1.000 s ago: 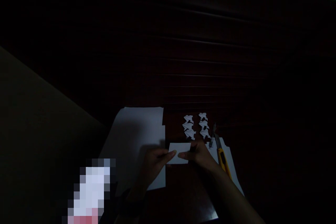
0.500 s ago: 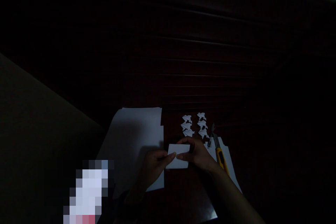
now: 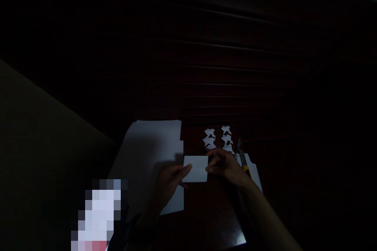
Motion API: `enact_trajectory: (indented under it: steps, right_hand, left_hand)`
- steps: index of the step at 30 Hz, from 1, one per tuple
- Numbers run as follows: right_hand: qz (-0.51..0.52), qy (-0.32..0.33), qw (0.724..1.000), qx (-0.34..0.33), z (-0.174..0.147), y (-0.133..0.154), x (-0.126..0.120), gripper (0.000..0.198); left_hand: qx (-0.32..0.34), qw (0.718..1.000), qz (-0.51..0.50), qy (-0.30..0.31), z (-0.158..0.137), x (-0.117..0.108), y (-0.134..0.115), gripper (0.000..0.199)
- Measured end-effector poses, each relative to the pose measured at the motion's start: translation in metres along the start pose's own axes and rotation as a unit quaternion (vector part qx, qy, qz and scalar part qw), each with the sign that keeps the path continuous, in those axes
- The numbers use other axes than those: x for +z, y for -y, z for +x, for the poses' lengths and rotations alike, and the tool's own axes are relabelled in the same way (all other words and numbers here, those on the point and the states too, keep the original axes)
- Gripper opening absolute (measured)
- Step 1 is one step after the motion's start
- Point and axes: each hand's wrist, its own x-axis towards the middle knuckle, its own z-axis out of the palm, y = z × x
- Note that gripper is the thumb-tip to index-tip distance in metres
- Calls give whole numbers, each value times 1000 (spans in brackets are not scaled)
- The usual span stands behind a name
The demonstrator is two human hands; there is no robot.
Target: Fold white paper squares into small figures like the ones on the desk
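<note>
A small rectangular piece of white paper (image 3: pixel 196 174) is held up over the dark table, its plain side facing me. My left hand (image 3: pixel 171 180) pinches it at the left edge, thumb on top and fingers behind. At the right edge my right hand (image 3: pixel 225 166) has its thumb tip on the paper, while its index finger reaches past the upper corner. Behind the hands stand two short columns of folded white paper figures (image 3: pixel 209 141); my right hand partly covers the nearest ones.
Large white sheets (image 3: pixel 141 145) lie on the left of the dark table (image 3: pixel 206 211). More paper (image 3: pixel 257 172) lies at right, with a yellow utility knife (image 3: pixel 246 170) and a dark metal tool (image 3: pixel 238 143), partly hidden. A pixelated patch covers the lower left.
The paper has shifted slightly left and away from me. My right thumb has slid from its middle to its right edge, and my right hand covers more of the near figures.
</note>
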Motion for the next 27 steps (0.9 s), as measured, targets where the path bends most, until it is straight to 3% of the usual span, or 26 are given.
enact_trajectory:
  steps: [4,9,17,27]
  right_hand:
    - [16,-4,1000,-13,-1,0,9,42]
    - [-10,-27,1000,-5,3,-7,16,29]
    - [51,2,998,46,1,-8,18,39]
    - [84,0,996,11,0,-1,18,33]
  left_hand:
    - [-3,1000,-29,-4,-1,3,-1,30]
    - [-20,998,-63,1,-1,8,2,36]
    - [-14,992,-123,15,0,1,5,35]
    - [16,994,-88,56,-2,-1,-2,25]
